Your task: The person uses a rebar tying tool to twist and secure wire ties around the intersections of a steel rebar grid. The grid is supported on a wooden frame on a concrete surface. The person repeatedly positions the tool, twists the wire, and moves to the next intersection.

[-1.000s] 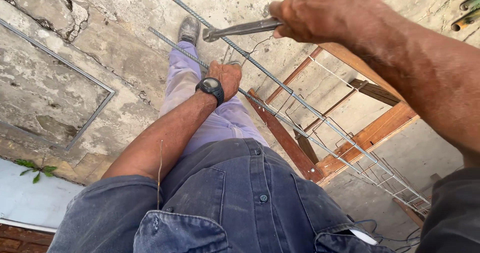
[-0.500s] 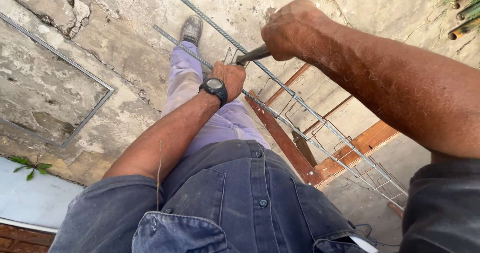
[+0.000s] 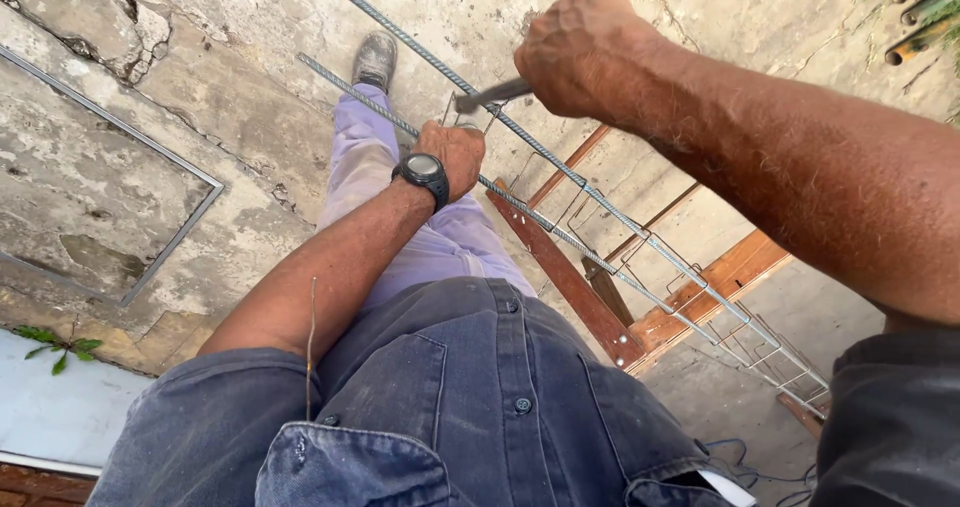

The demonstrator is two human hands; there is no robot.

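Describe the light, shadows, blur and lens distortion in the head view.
Head view: soft, even daylight with no hard shadows or glare on the concrete floor. The right hand and left hand on the rebar cage are fairly sharp. The wide lens swells the near right forearm and the shirt.

We log a rebar cage (image 3: 640, 237): long ribbed grey steel bars running diagonally from upper left to lower right, raised off the concrete on a reddish-brown wooden trestle. Thin wire stirrups (image 3: 660, 257), bent into rectangular loops, hang between the bars at intervals toward the lower right. We note a dark metal tool (image 3: 492, 94) lying roughly level across the upper bar, its tip at one stirrup; its type cannot be told. We see the nearer bar passing just beside the tool's tip.
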